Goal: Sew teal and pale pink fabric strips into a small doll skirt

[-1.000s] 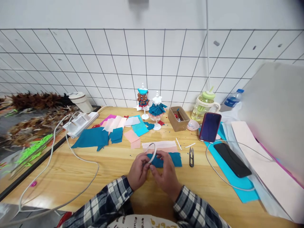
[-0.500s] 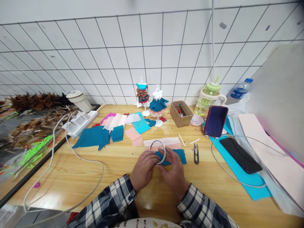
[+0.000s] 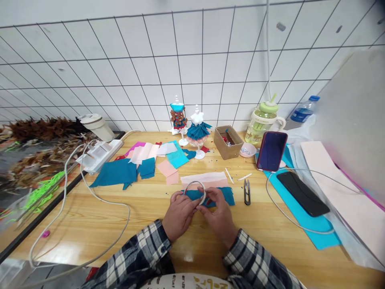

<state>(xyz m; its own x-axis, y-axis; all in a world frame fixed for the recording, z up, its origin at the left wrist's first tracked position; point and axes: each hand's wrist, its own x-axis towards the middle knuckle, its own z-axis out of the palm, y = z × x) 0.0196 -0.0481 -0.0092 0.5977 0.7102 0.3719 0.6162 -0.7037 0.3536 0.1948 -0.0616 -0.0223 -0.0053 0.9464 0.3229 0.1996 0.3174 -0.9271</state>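
Observation:
Between both hands is a narrow roll of white tape, tilted above the table. My left hand has its fingers closed on the roll's left and lower side. The fingers of my right hand pinch its right edge. Just behind and under the fingers lies a teal fabric strip, with a pale pink strip beyond it. To the right of my right hand are small thread snips. Two dress forms stand at the back; the nearer one wears a teal ruffled skirt.
Fabric pieces lie left of centre. A cardboard box, pink dish, drink jug and upright phone stand at the back right. Another phone lies flat. Cables cross the table on both sides.
The tape roll has tipped back and shifted slightly left, and the left fingers have moved around its left side. The whole view has shifted a little.

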